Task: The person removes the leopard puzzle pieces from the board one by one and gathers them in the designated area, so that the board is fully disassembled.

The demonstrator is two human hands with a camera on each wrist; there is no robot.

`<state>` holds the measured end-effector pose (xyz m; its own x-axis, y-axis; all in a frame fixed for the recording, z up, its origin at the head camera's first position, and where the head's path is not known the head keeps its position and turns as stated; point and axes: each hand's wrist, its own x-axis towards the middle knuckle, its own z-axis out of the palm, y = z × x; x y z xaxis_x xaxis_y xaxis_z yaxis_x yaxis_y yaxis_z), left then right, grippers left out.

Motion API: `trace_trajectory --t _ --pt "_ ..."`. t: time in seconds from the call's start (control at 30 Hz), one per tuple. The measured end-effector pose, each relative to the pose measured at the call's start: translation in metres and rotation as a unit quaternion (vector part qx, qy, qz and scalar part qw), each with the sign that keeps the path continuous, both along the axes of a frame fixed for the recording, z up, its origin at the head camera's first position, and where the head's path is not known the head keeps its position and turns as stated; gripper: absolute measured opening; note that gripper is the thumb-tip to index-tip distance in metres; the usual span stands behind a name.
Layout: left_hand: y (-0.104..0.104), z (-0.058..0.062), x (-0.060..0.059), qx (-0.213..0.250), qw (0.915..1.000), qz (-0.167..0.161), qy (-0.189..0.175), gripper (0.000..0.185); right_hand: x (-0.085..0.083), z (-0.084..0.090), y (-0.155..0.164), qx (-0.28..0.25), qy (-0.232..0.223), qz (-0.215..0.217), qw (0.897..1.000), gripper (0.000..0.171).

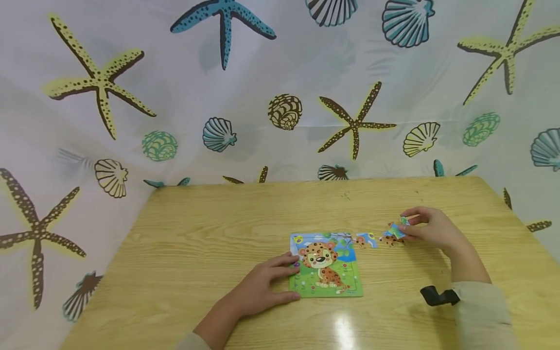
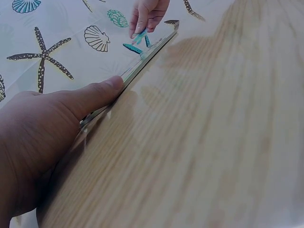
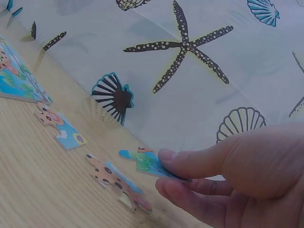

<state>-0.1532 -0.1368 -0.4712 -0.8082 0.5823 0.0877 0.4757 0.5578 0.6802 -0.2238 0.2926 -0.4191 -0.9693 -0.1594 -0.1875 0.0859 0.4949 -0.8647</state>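
Note:
A square picture puzzle [image 1: 325, 272] of a cartoon leopard lies on the table. My left hand [image 1: 267, 284] rests at its left side, fingers extended onto the edge and thumb near the lower left corner. In the left wrist view the thumb [image 2: 102, 95] lies against the board's edge. Right of the board, my right hand [image 1: 433, 228] pinches a blue and green puzzle piece [image 3: 149, 164] between thumb and fingers. Beneath it lies a spotted puzzle piece [image 3: 111, 180]. Another loose piece [image 3: 61, 126], with an ear and a yellow spot, lies closer to the board.
The wooden table [image 1: 197, 233] is backed by a white cloth [image 1: 262, 87] printed with starfish and shells, which also hangs at both sides. A black strap end [image 1: 439, 295] sticks out from the right sleeve [image 1: 483, 316].

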Motion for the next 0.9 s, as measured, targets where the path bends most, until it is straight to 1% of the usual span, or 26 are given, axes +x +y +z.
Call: trace_trajectory --t 0.23,0.43,0.6,0.67,0.73,0.8,0.9 --pt "0.003 0.0 -0.001 0.003 1.0 -0.004 -0.002 0.065 0.002 -0.005 0.021 0.0 -0.034 -0.025 0.999 0.058" --pt "0.002 0.0 -0.001 0.002 1.0 -0.002 -0.002 0.065 0.002 -0.007 0.035 0.003 -0.042 -0.034 0.999 0.06" --pt "0.003 0.001 -0.001 -0.001 0.9999 0.002 -0.012 0.064 0.003 -0.008 0.042 0.011 -0.045 -0.049 0.998 0.056" --pt "0.002 0.001 -0.001 -0.005 0.9999 0.004 -0.011 0.064 0.003 -0.008 0.042 0.029 -0.042 -0.051 0.997 0.054" --pt "0.002 0.0 -0.001 -0.007 0.9999 0.006 -0.011 0.063 0.004 -0.008 0.042 0.062 -0.036 -0.054 0.996 0.052" --pt "0.003 0.001 -0.001 -0.005 0.9999 0.006 -0.011 0.063 0.006 -0.007 0.042 0.107 -0.028 -0.058 0.992 0.051" --pt "0.002 0.001 0.0 -0.002 0.9999 0.005 -0.012 0.064 0.006 -0.006 0.038 0.172 -0.013 -0.059 0.983 0.05"
